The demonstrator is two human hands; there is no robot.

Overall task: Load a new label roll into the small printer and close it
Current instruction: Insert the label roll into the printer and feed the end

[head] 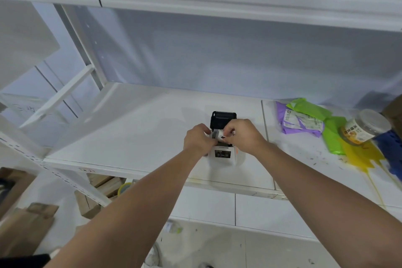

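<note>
A small white label printer [223, 155] stands on the white shelf [134, 128], its black lid [223, 118] swung open and up at the back. Over the open bay, a small white label roll [219, 134] is pinched between both hands. My left hand [196, 139] holds the roll's left end and rests against the printer's left side. My right hand [242, 135] grips the roll's right end from above. The fingers hide most of the roll and the bay beneath it.
To the right on the shelf lie purple and green plastic packets [304, 119], a clear jar with a label [365, 128], and yellow and blue bags [365, 156]. A white shelf upright [84, 50] rises at the left. Cardboard boxes [24, 224] sit on the floor below.
</note>
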